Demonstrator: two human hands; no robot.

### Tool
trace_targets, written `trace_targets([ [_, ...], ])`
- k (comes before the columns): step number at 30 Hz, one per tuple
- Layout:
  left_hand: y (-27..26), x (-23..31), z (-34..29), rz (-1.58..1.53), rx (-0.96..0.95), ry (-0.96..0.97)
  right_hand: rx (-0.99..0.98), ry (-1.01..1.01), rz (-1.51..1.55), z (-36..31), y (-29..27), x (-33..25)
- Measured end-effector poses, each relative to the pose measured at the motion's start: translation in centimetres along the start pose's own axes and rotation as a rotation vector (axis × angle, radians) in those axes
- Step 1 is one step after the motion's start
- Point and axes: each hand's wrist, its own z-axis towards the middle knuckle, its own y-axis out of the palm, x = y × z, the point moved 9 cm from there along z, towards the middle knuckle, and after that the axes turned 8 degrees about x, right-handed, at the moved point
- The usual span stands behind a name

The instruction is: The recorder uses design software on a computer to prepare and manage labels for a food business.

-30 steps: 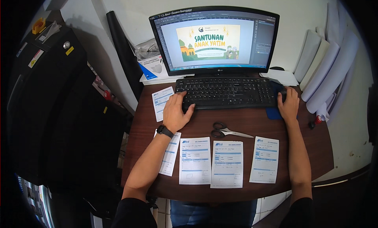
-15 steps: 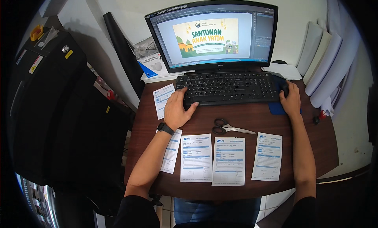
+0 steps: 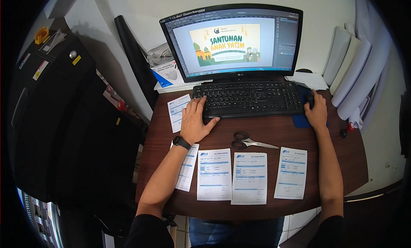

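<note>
My left hand (image 3: pixel 195 119) rests over the left end of a black keyboard (image 3: pixel 252 97), fingertips on its keys and thumb stretched out along the front edge. A black watch (image 3: pixel 182 142) sits on that wrist. At the keyboard's right, my right hand (image 3: pixel 317 111) is closed over a dark computer mouse (image 3: pixel 308 100), which it partly hides. A blue mouse pad (image 3: pixel 301 121) lies underneath. Behind the keyboard, a monitor (image 3: pixel 298 46) displays a colourful banner design with a mosque and cartoon people in an editing window.
Black-handled scissors (image 3: pixel 252 142) lie before the keyboard. Several printed forms, including one paper form (image 3: pixel 214 175), spread across the brown desk (image 3: pixel 257 211). A mask box (image 3: pixel 165 72) stands left of the monitor, paper rolls (image 3: pixel 353 70) lean at right, and a large black machine (image 3: pixel 55 119) fills the left.
The whole view has shifted slightly, so the desk and monitor appear a little lower. Both hands keep their places on the keyboard and the mouse.
</note>
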Motion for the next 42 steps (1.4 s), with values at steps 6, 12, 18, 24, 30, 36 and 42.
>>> trace_targets([
  [6, 0.32, -0.11, -0.08, -0.021, -0.025, -0.011, 0.093, -0.036, 0.016, -0.11, -0.72, -0.15],
  [12, 0.19, 0.11, 0.05, -0.017, -0.016, -0.002, 0.051, -0.039, 0.027, -0.15, -0.47, 0.05],
  [18, 0.29, 0.01, 0.05, -0.011, -0.013, 0.011, 0.044, -0.004, 0.008, -0.07, -0.41, 0.10],
  [24, 0.45, 0.01, 0.08, 0.004, -0.028, -0.002, 0.048, -0.001, 0.013, -0.18, -0.40, 0.13],
  [30, 0.46, -0.08, 0.02, -0.002, -0.040, -0.020, 0.033, 0.014, 0.019, -0.25, -0.26, 0.24],
  [36, 0.39, -0.01, 0.07, -0.004, -0.043, -0.019, 0.050, -0.001, 0.015, -0.23, -0.28, 0.20],
  [42, 0.65, -0.12, 0.04, -0.002, -0.043, -0.013, 0.047, 0.002, 0.006, -0.18, -0.72, -0.25],
])
